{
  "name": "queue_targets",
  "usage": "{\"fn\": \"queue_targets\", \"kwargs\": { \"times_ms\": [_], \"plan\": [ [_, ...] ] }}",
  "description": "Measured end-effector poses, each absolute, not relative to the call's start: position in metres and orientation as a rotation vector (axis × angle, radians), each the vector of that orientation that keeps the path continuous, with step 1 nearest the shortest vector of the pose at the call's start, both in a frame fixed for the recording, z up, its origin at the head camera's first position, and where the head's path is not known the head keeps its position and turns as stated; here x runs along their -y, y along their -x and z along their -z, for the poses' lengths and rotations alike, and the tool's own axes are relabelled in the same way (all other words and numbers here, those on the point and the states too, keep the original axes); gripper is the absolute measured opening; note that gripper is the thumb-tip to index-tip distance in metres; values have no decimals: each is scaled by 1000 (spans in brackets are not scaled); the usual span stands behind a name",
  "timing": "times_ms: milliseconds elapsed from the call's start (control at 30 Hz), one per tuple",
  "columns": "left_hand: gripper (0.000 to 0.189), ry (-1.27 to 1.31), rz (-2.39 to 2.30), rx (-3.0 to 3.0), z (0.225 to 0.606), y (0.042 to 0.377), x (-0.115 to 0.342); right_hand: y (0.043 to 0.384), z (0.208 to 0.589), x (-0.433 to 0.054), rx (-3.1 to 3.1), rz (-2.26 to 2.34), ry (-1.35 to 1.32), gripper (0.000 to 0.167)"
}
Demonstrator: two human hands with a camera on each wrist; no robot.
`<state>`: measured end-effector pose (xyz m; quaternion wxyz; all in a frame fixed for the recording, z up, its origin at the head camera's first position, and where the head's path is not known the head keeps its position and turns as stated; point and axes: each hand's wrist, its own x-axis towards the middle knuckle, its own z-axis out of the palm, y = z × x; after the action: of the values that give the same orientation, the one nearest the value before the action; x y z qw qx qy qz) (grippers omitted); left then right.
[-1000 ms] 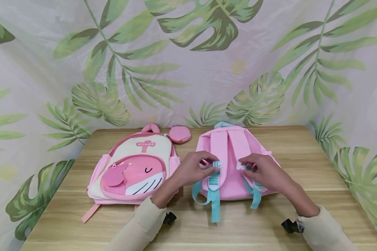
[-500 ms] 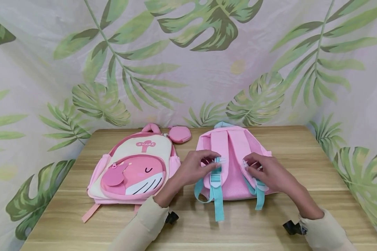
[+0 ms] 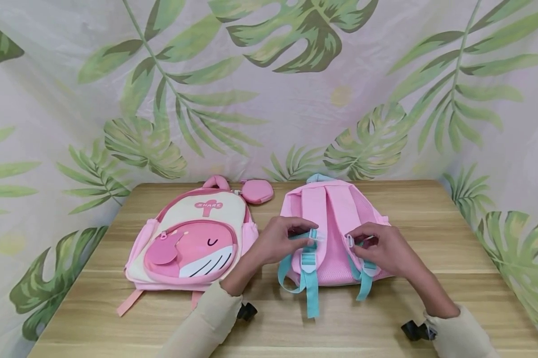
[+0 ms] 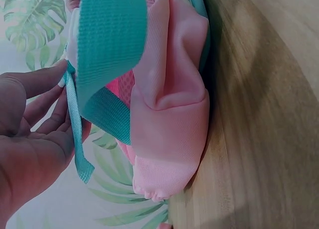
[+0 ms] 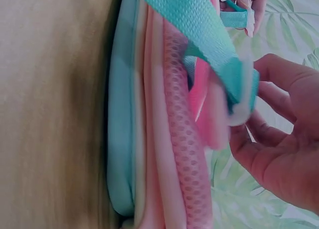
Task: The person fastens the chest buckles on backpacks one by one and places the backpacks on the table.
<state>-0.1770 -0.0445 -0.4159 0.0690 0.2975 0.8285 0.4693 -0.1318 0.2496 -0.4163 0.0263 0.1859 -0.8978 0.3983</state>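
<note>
A pink backpack (image 3: 336,275) lies on its front, its mesh back and shoulder straps facing up. My left hand (image 3: 278,239) pinches a white prong buckle half (image 3: 315,235) on a teal strap, between thumb and fingers. My right hand (image 3: 384,246) grips the matching white socket half (image 3: 350,240) above the other shoulder strap. A small gap separates the two halves. In the left wrist view, a teal webbing loop (image 4: 112,34) partly covers what the left hand (image 4: 37,119) pinches. The right wrist view shows the right hand (image 5: 286,134) beside a teal strap (image 5: 192,19); its buckle half is unclear there.
To the left lies a second backpack (image 3: 224,211), pink and cream with a whale face, and a small pink pouch (image 3: 257,191) hangs off its top. Both bags rest on a wooden table (image 3: 340,323). Leaf-patterned cloth (image 3: 296,109) stands behind the table.
Both hands rose slightly, then came down a little. The buckle halves have shifted slightly right, and the socket half has turned in the right hand. Each hand keeps its half.
</note>
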Motion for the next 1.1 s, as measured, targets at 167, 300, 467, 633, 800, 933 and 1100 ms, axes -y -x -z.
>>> {"fn": "queue_targets", "kwargs": {
  "times_ms": [167, 300, 467, 633, 800, 933, 1100],
  "plan": [
    [29, -882, -1454, -2512, 416, 177, 44, 130, 415, -253, 2760, -1197, -591, 29],
    [28, -876, -1491, -2540, 415, 175, 40, 129, 409, -256, 2768, -1125, -597, 33],
    [28, -846, -1532, -2561, 410, 173, 33, 131, 401, -257, 2735, -1094, -563, 34],
    [27, -837, -1574, -2561, 406, 172, 24, 134, 398, -258, 2696, -1114, -538, 25],
    [26, -849, -1610, -2549, 405, 172, 15, 137, 396, -262, 2691, -1066, -589, 23],
    [26, -851, -1622, -2548, 404, 172, 8, 139, 397, -264, 2691, -1051, -633, 24],
    [26, -872, -1617, -2568, 406, 174, 2, 142, 398, -264, 2662, -1029, -687, 28]
  ]
}}
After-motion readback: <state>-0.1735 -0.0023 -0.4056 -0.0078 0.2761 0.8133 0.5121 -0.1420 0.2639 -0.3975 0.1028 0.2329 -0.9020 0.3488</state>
